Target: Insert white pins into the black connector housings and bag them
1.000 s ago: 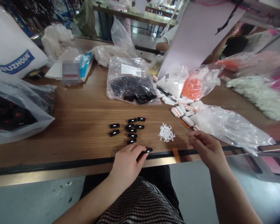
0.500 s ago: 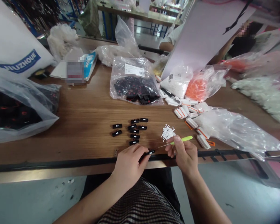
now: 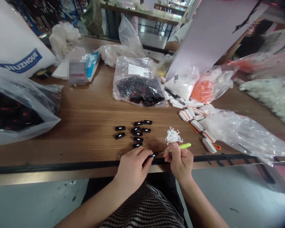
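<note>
My left hand is closed on a small black clip at the near edge of the wooden table. My right hand pinches a thin tool with a green handle; its metal tip reaches the black clip. Several more black clips lie in a loose group on the table just beyond my left hand. A small heap of tiny white pieces sits beyond my right hand.
A clear bag of black clips lies mid-table, a bigger one at the left. Bags of white and orange parts, loose white-and-orange pieces and an empty-looking clear bag fill the right. Another person sits across the table.
My right hand picked up the green-handled tool from the right and brought it left to the black clip held in my left hand. The left hand stayed put.
</note>
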Demonstrator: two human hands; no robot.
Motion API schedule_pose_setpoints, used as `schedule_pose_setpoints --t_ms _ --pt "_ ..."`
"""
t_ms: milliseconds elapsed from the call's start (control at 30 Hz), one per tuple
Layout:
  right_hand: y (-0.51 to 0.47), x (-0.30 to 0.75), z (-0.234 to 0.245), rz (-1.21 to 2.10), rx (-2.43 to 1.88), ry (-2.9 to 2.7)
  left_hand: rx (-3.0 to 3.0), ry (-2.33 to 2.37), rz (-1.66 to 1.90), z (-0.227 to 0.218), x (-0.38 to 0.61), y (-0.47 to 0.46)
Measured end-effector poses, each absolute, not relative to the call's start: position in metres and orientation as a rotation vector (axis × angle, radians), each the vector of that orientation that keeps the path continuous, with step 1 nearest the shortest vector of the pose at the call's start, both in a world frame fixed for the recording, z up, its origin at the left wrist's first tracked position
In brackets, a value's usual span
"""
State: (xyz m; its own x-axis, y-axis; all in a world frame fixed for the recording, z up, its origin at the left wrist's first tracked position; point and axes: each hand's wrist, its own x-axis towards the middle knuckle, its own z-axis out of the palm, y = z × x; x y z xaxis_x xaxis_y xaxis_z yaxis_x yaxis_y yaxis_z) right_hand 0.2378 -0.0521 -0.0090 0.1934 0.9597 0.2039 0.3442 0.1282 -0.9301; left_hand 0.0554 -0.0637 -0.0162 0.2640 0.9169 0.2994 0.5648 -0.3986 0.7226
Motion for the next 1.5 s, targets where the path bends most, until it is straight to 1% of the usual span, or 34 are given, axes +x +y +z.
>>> schedule_pose_setpoints --t_ms 533,800,900,1100,1500 --pt "-0.0557 0.2383 -0.0093 0.522 -1.439 -1.567 2.073 1.336 0.965 -0.0142 0.0557 -0.0632" --pt "-0.0594 0.2394 -0.0086 0.361 -1.444 -1.705 2.08 1.34 0.942 -0.014 0.0557 -0.0629" --pt "-0.0592 0.2383 -0.0103 0.406 -1.44 -1.697 2.075 1.34 0.948 -0.0137 0.0559 -0.0626" --pt "-0.0583 0.236 -0.0136 0.614 -1.414 -1.35 2.067 1.339 0.961 -0.0124 0.0558 -0.0634" --pt "-0.0594 0.2357 -0.0148 0.606 -1.376 -1.439 2.069 1.346 0.945 -0.0138 0.056 -0.0639"
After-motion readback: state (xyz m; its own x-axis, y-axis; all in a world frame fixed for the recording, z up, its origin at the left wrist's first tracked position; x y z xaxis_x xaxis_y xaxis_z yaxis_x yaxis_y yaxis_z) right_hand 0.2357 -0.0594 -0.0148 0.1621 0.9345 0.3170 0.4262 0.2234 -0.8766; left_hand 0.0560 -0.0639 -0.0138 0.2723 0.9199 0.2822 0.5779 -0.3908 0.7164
